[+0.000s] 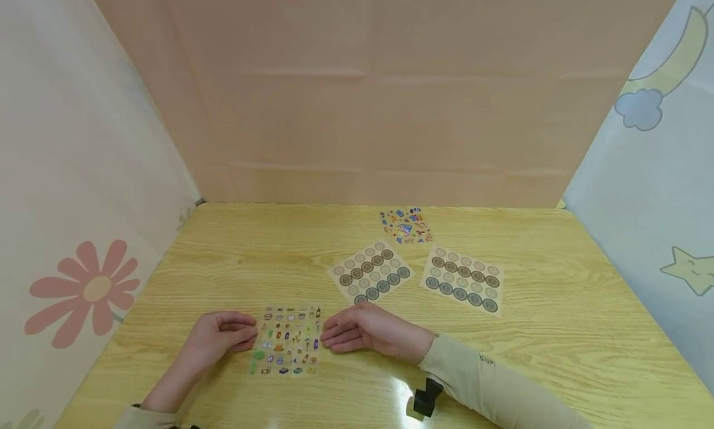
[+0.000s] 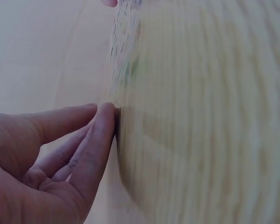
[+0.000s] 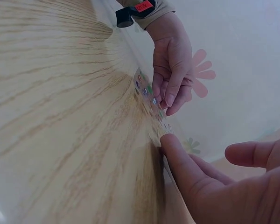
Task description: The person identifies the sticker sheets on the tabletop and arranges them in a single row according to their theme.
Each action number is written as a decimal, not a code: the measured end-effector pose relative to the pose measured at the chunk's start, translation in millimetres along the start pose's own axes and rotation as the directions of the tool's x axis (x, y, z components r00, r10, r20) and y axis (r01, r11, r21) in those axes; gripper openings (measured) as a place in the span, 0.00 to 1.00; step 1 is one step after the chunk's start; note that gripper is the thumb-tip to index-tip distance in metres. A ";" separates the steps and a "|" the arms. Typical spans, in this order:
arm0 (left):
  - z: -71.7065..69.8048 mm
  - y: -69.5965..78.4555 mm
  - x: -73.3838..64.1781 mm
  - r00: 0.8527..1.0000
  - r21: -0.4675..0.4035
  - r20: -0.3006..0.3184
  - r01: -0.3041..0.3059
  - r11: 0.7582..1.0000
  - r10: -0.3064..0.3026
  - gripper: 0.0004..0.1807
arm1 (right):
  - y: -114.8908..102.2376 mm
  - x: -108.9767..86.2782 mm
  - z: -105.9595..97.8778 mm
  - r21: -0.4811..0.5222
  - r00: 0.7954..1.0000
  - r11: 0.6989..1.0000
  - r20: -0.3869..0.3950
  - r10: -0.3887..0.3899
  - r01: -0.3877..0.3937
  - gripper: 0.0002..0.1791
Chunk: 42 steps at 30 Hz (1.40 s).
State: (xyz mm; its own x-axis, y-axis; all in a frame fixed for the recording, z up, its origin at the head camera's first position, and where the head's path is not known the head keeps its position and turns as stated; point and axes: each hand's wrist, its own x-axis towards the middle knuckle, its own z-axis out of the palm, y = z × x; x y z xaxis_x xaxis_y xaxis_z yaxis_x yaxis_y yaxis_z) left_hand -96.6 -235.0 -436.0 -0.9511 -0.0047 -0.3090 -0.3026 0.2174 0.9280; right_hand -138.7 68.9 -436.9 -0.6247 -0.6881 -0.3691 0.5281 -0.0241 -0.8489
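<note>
A transparent sticker sheet (image 1: pixel 287 342) with rows of small food and bottle pictures lies flat on the table. At its left edge rests my left hand (image 1: pixel 223 339), fingertips against the tabletop and sheet border. My right hand (image 1: pixel 370 333) is at the opposite edge, its fingers nearly straight and their tips touching down at the border. The right wrist view shows the right thumb (image 3: pixel 247 154) held well apart from the fingers. In the left wrist view, the left index fingertip (image 2: pixel 107 109) meets the table, with the thumb (image 2: pixel 67 122) close to it.
Beyond the right hand lie two sheets of printed round coins, one on the left (image 1: pixel 370 271) and one on the right (image 1: pixel 463 280). A colourful sea-animal sticker sheet (image 1: pixel 406 225) is near the table's back edge. Fabric walls surround the wooden table (image 1: pixel 558 330) on three sides.
</note>
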 end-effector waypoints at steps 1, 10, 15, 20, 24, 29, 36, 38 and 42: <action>-0.5 -0.6 -0.1 1.000 -0.001 0.005 -0.002 1.000 0.002 0.14 | 0.0 0.0 0.1 -0.002 1.000 1.000 0.001 0.001 -0.001 0.20; -4.3 -3.5 0.0 0.999 -0.006 0.036 -0.025 1.000 0.026 0.15 | -3.8 -3.2 1.6 -0.030 1.000 1.000 -0.011 0.002 -0.002 0.20; -4.2 -1.2 -1.5 1.000 0.017 0.015 -0.022 1.000 0.022 0.15 | -4.8 -3.6 0.1 -0.064 1.000 0.998 -0.016 -0.006 0.005 0.19; -5.4 2.6 -0.3 0.997 0.022 0.054 -0.061 0.998 0.059 0.18 | -6.0 -3.7 -6.8 -0.074 0.999 0.997 -0.016 -0.030 0.029 0.19; -1.8 9.5 2.5 0.984 -0.018 0.149 -0.099 0.995 0.101 0.22 | -10.5 -6.1 -14.4 -0.061 0.998 0.997 -0.026 -0.058 0.057 0.19; 13.7 25.3 8.8 0.962 -0.050 0.248 -0.108 0.993 0.117 0.25 | -16.8 -8.9 -25.9 -0.052 0.996 0.996 -0.050 -0.072 0.070 0.22; 47.5 49.5 23.1 0.926 -0.111 0.358 -0.082 0.990 0.117 0.27 | -23.8 -8.8 -43.9 -0.046 0.991 0.997 -0.108 -0.074 0.069 0.23; 56.4 55.2 27.2 0.917 -0.125 0.381 -0.074 0.989 0.116 0.27 | -25.3 -9.2 -48.6 -0.039 0.991 0.997 -0.113 -0.073 0.069 0.25; 70.4 64.9 35.2 0.903 -0.135 0.411 -0.076 0.988 0.126 0.26 | -26.9 -10.3 -56.0 -0.034 0.990 0.997 -0.117 -0.074 0.070 0.26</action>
State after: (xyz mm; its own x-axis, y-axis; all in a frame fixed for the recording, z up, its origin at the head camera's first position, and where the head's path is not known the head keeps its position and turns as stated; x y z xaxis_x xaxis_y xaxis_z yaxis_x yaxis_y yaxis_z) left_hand -145.3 -152.3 -401.3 -0.8708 0.4245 -0.2480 -0.2352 0.0834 0.9684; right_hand -178.7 117.3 -431.4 -0.7250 -0.5948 -0.3474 0.4634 -0.0480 -0.8849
